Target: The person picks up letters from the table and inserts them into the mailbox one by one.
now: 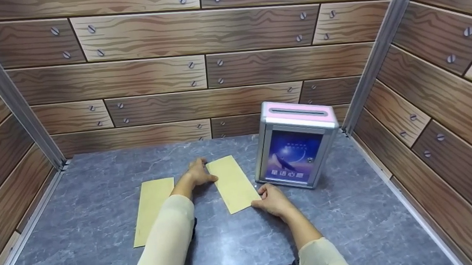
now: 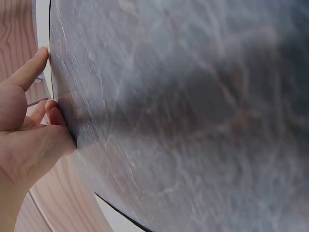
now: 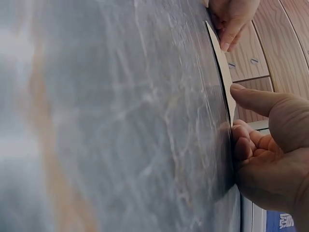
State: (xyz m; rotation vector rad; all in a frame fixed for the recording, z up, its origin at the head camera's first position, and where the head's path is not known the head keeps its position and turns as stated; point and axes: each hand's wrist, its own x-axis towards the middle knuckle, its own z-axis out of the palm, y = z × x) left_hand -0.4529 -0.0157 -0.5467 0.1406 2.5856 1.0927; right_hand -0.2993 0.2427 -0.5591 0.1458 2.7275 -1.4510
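A flat yellow envelope (image 1: 233, 186) lies slanted on the grey marbled table between the two hands. My left hand (image 1: 199, 173) holds its upper left edge, the thumb reaching onto the paper. At the lower right corner, my right hand (image 1: 273, 200) pinches it between thumb and curled fingers. Seen edge-on in the right wrist view, the envelope (image 3: 222, 67) is a thin pale strip close to the tabletop. A second yellow envelope (image 1: 152, 211) lies left of my left forearm, partly covered by the sleeve.
Behind my right hand stands a silver-framed box (image 1: 293, 157) with a slot in its pink top and a blue picture door with a small lock. Wood-patterned walls (image 1: 150, 76) enclose the table (image 1: 96, 190) at the back and sides.
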